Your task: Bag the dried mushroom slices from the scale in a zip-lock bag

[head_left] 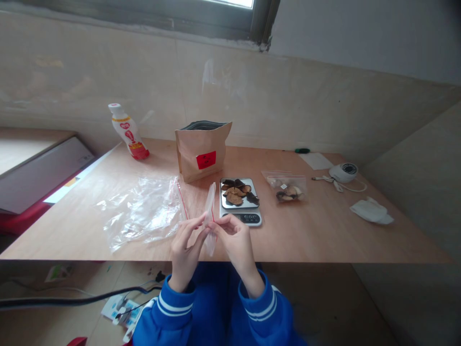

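Between my two hands a small clear zip bag (211, 202) with a red seal line stands on edge above the table's front. My left hand (188, 242) pinches its left side, and my right hand (234, 240) pinches the seal from the right. Just beyond my right hand is a white kitchen scale (256, 218) with dark-edged dried slices (236, 191) on its metal plate. Left of my left hand lies a pile of clear zip bags (144, 209). An opened brown paper pouch (200, 149) with a red label stands behind the scale.
A filled zip bag (288, 187) of slices lies right of the scale. Further right are a white dome camera (342, 173) with its cable and a crumpled white tissue (371, 211). A white-and-red bottle (129, 132) stands at the back left. A power strip (122, 312) lies below the table.
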Demonstrator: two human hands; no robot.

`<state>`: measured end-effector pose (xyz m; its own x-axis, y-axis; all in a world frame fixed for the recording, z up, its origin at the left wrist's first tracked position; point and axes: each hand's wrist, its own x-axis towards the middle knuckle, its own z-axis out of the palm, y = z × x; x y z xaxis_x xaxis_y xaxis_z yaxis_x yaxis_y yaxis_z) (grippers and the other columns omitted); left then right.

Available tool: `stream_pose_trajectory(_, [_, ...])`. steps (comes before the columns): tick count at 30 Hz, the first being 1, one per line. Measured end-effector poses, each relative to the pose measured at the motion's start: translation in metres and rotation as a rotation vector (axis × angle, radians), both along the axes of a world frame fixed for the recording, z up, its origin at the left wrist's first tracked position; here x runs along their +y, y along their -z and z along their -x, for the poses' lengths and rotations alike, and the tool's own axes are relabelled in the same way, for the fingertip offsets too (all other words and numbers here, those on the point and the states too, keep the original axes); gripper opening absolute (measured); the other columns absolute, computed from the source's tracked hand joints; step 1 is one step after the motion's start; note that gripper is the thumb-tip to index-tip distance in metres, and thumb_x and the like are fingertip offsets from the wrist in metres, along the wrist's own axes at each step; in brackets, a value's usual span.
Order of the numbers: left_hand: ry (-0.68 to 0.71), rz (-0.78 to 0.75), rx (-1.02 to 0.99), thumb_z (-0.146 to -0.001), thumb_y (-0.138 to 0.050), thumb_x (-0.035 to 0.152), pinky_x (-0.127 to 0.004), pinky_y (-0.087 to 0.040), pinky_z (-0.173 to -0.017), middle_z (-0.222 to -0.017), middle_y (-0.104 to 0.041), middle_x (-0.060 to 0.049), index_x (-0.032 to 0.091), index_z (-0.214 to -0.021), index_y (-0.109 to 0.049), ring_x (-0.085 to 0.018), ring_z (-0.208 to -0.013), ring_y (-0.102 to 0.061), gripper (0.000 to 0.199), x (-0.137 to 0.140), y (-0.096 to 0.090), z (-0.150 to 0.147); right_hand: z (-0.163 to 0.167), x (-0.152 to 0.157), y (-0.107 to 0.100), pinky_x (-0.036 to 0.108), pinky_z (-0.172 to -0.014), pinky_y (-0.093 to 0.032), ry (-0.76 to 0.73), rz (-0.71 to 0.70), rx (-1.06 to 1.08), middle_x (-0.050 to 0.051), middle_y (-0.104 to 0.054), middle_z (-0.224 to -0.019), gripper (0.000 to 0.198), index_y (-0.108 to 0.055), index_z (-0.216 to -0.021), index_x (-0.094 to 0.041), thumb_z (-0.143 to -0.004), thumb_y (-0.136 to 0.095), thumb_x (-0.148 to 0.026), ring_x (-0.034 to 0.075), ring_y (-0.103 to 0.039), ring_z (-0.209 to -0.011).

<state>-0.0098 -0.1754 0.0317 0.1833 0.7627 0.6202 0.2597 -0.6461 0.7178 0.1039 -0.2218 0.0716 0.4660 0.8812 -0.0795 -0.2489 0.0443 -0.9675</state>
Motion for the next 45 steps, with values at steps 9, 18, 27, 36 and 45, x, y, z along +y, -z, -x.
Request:
stream_pose_trajectory(9, [-0.204, 0.087, -0.257, -0.087, -0.063, 0.031, -0.029, -0.049, -0.077, -0.086, -0.067, -0.001, 0.020, -0.095, -0.069, -0.015, -0.081, -0.061, 0.014, 0.019, 0.004, -0.010, -0.044, -0.003, 0.002, 0.029, -0.056, -0.052, 0.148, 0.052, -0.146, 0.004, -0.071, -0.070, 0.037, -0.064, -0.078, -0.017, -0.071, -0.075, -0.053, 0.013, -0.060, -0.052])
stream_pose_trajectory(18, [-0.140, -0.031, -0.346, -0.088, -0.062, 0.031, -0.032, -0.048, -0.085, -0.091, -0.064, -0.003, 0.019, -0.085, -0.057, -0.016, -0.092, -0.062, 0.013, 0.062, 0.011, -0.046, -0.131, 0.013, 0.044, 0.052, -0.097, -0.042, 0.325, 0.144, -1.041, 0.017, -0.063, -0.110, 0.046, -0.065, -0.109, -0.017, -0.084, -0.053, -0.054, 0.031, -0.056, -0.107])
stream_pose_trajectory(27, [-0.024, -0.134, -0.317, -0.097, -0.043, 0.030, -0.048, -0.039, -0.105, -0.133, -0.053, -0.016, 0.022, -0.107, -0.037, -0.022, -0.128, -0.050, 0.014, 0.060, 0.023, -0.060, -0.138, 0.013, 0.044, 0.045, -0.084, -0.048, 0.376, 0.174, -1.113, 0.012, -0.064, -0.093, 0.034, -0.067, -0.091, -0.019, -0.084, -0.055, -0.049, 0.027, -0.057, -0.088])
stream_pose_trajectory(36, [0.041, -0.089, -0.275, -0.098, -0.043, 0.034, -0.049, -0.040, -0.107, -0.141, -0.047, -0.021, 0.022, -0.109, -0.034, -0.023, -0.134, -0.047, 0.018, 0.058, 0.029, -0.061, -0.082, 0.040, -0.029, 0.029, -0.071, -0.051, 0.231, -0.050, -0.788, 0.005, -0.068, -0.088, 0.027, -0.067, -0.099, -0.019, -0.081, -0.064, -0.039, 0.016, -0.061, -0.075])
stream_pose_trajectory(45, [0.020, -0.024, -0.330, -0.098, -0.040, 0.034, -0.060, -0.040, -0.106, -0.138, -0.047, -0.023, 0.022, -0.109, -0.032, -0.027, -0.135, -0.045, 0.017, 0.055, 0.029, -0.061, -0.104, 0.051, 0.007, 0.045, -0.095, -0.046, 0.205, 0.038, -1.151, 0.013, -0.060, -0.109, 0.028, -0.066, -0.110, -0.020, -0.090, -0.052, -0.033, 0.027, -0.056, -0.106])
